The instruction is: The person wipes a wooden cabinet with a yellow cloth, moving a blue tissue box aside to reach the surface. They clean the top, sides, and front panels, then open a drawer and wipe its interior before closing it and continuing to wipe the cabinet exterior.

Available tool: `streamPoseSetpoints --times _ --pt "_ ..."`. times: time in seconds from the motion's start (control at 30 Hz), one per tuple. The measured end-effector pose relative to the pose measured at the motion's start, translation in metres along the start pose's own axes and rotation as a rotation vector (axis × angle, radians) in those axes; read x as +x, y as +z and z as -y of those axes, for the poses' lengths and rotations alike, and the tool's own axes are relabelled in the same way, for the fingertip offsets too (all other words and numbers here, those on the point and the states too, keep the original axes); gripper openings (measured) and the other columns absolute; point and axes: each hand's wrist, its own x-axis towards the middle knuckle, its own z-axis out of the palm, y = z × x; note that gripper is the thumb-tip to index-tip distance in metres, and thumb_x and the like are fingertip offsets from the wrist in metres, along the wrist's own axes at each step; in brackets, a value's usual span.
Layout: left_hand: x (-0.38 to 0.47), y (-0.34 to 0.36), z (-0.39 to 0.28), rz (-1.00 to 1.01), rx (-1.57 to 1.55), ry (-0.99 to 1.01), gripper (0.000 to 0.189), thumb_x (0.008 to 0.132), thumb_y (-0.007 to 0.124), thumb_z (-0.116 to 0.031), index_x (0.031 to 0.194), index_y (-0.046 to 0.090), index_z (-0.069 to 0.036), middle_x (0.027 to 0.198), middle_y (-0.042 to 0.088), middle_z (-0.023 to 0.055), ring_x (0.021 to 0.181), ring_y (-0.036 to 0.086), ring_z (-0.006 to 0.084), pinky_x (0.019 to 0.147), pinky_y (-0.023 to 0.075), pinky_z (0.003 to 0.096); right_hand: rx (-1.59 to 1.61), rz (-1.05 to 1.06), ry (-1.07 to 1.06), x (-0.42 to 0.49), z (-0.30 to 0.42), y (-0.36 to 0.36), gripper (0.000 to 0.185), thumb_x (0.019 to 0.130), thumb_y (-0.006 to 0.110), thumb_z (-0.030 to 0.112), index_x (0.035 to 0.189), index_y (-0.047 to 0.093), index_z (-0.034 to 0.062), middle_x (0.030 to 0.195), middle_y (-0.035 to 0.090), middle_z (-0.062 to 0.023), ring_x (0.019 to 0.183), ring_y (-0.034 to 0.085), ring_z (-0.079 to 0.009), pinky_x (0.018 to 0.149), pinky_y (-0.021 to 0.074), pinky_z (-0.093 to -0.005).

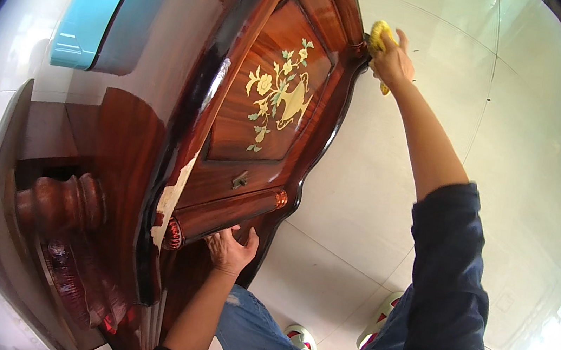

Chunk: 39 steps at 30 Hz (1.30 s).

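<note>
A glossy red-brown wooden cabinet [227, 136] stands before me. Its door panel [247, 85] carries a pale inlay [290, 102] of a vase and flowers. Near the cabinet's far lower corner, my right hand [393, 65] grips a yellow cloth [379, 35] against or close to the base moulding [339, 113]. My left hand [230, 251] rests at the near end of the cabinet, beside a turned half-column [233, 214]; its thumb stands apart and some fingertips are hidden. A small metal keyhole plate [240, 180] sits between column and panel.
A turquoise box [94, 12] stands on the cabinet's shiny top [142, 50]. Pale chipped patches [171, 200] mark the top's edge. A carved wooden piece [64, 200] lies at left. My shoes [301, 337] are on the tiled floor [345, 247], where small dark specks lie.
</note>
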Motion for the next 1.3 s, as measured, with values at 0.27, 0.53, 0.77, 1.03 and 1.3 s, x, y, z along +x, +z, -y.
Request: streamPoseSetpoints --times 0.27,0.53,0.77,1.03,1.3 --pt "-0.005 0.003 -0.002 0.042 -0.028 -0.042 0.038 0.069 0.073 -0.028 0.086 0.045 -0.009 0.093 0.047 0.0148 0.097 0.047 0.0377 0.089 0.0347 0.0524 -0.256 0.122 -0.354 -0.051 -0.022 0.044 0.030 0.086 0.054 0.015 0.115 0.060 0.0167 0.122 0.051 -0.0116 0.086 0.065 -0.0366 0.072 0.0518 -0.0494" --pt "0.000 0.001 -0.009 -0.048 0.018 0.016 0.033 0.070 0.072 -0.031 0.083 0.053 -0.008 0.085 0.055 0.0109 0.089 0.055 0.0348 0.081 0.0422 0.0505 -0.342 0.058 -0.274 -0.030 0.002 0.040 0.027 0.081 0.054 0.009 0.104 0.066 0.0167 0.118 0.050 -0.0117 0.088 0.063 -0.0348 0.073 0.0522 -0.0474" --pt "0.006 0.001 -0.006 -0.005 -0.026 0.046 0.035 0.070 0.072 -0.027 0.086 0.047 -0.008 0.092 0.049 0.0127 0.098 0.047 0.0369 0.090 0.0360 0.0524 -0.009 -0.015 -0.455 -0.144 -0.025 0.071 0.028 0.086 0.052 0.011 0.109 0.064 0.0202 0.126 0.050 -0.0121 0.070 0.065 -0.0321 0.056 0.0530 -0.0442" --pt "0.009 -0.004 -0.001 -0.069 -0.023 0.096 0.036 0.069 0.072 -0.024 0.088 0.046 -0.008 0.088 0.047 0.0107 0.094 0.046 0.0355 0.089 0.0355 0.0511 0.086 0.693 -0.590 -0.227 -0.031 0.035 0.021 0.078 0.057 0.024 0.095 0.069 0.0195 0.102 0.066 -0.0037 0.087 0.066 -0.0272 0.077 0.0538 -0.0381" --pt "0.011 0.010 -0.010 -0.052 -0.052 0.092 0.037 0.070 0.072 -0.029 0.087 0.046 -0.009 0.091 0.047 0.0117 0.098 0.046 0.0368 0.094 0.0338 0.0539 0.836 0.239 0.459 -0.081 -0.062 0.083 0.033 0.084 0.046 0.027 0.101 0.060 0.0026 0.089 0.064 -0.0141 0.075 0.062 -0.0262 0.067 0.0500 -0.0387"
